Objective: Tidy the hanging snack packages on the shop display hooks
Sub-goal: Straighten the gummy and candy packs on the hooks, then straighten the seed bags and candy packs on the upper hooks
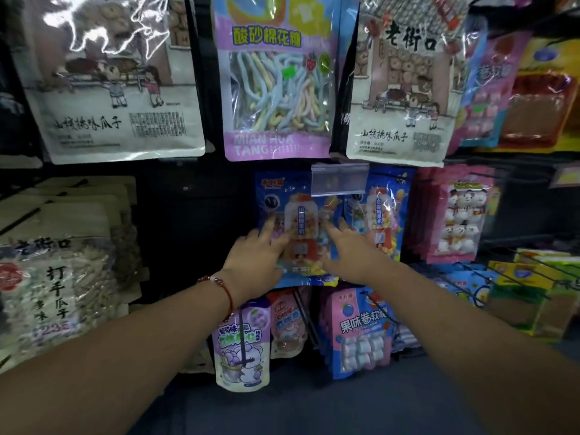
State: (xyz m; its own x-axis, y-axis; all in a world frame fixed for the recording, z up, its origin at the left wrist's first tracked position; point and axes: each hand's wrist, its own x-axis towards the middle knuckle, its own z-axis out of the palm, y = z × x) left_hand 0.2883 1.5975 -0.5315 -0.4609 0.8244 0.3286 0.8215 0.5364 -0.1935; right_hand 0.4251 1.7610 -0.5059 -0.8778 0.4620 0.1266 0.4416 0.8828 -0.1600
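We see a blue snack package [301,227] printed with a red candy-machine picture hanging upright in the middle row, its lower edge overlapping the packs below. Just to its right hangs a matching blue package [381,215], partly behind a clear price-tag holder [339,179]. Above them hang a purple marshmallow-strip bag [277,80] and two cream sunflower-seed bags, one on the left [110,76] and one on the right [405,86], the right one tilted slightly.
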